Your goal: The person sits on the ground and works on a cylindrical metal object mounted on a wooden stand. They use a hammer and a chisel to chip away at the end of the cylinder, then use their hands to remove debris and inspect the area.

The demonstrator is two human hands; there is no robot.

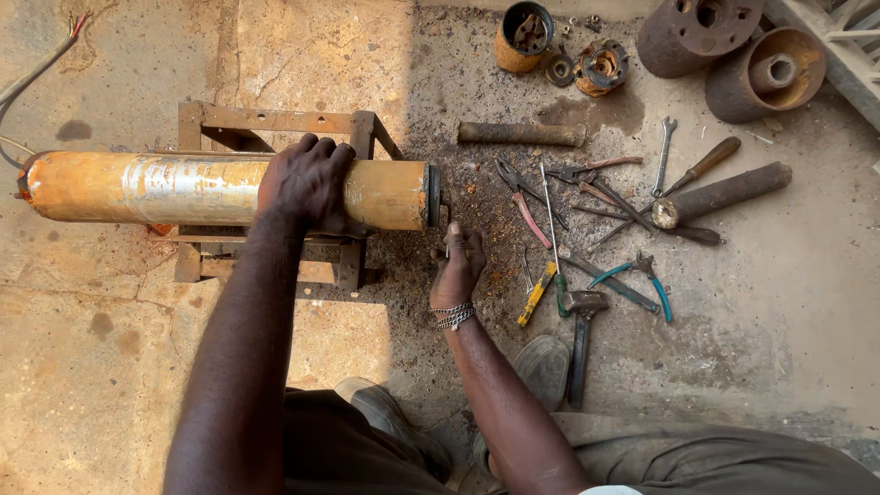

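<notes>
A long rusty yellow metal cylinder lies sideways across a rusty steel frame stand. My left hand rests on top of the cylinder near its right end, fingers curled over it. My right hand, with a chain bracelet at the wrist, is just below the cylinder's dark end flange; it pinches a thin small metal tool whose tip points up toward the flange.
Hand tools lie on the dirty concrete to the right: pliers, a yellow-handled screwdriver, a hammer, blue-handled pliers, a wrench. Rusty pipes, rings and round housings sit at the back right. Cables run at far left.
</notes>
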